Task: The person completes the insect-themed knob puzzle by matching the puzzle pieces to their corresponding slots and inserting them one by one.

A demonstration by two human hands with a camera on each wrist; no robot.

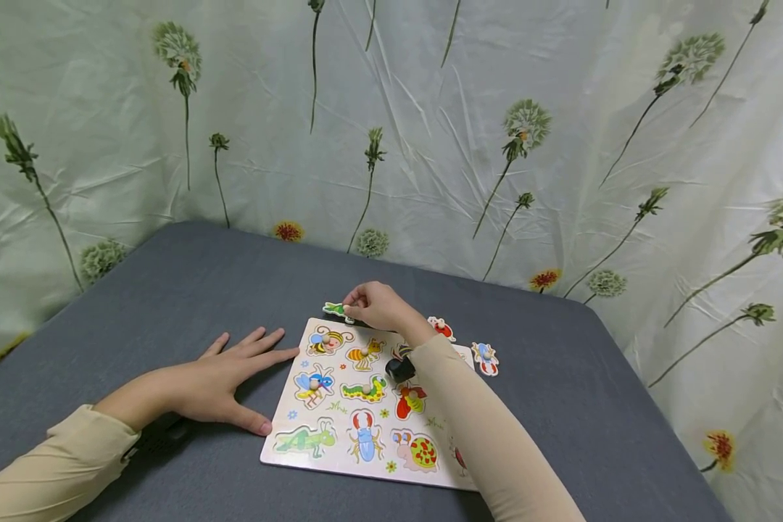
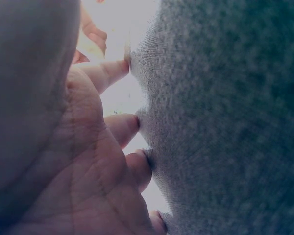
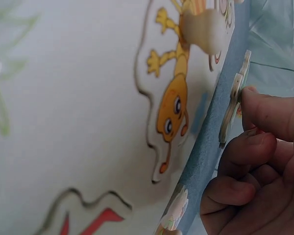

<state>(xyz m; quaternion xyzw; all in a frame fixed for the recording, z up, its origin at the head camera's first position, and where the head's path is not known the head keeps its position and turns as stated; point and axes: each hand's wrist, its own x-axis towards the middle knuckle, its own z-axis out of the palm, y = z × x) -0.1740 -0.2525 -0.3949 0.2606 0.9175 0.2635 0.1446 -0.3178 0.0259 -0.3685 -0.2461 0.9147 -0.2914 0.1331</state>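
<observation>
Green and wooden, the small puzzle piece (image 1: pixel 334 310) is just past the far edge of the board (image 1: pixel 336 462), and I have it pinched between thumb and fingers of the right hand (image 1: pixel 381 308); whether it touches the table (image 1: pixel 202 290) I can't tell. The left hand (image 1: pixel 218 377) lies released, fingers spread, thumb and forefinger at the board's left edge. To do this well, I'd pinch lightly, hold the piece level, and use the left hand to brace the board against sliding.
</observation>
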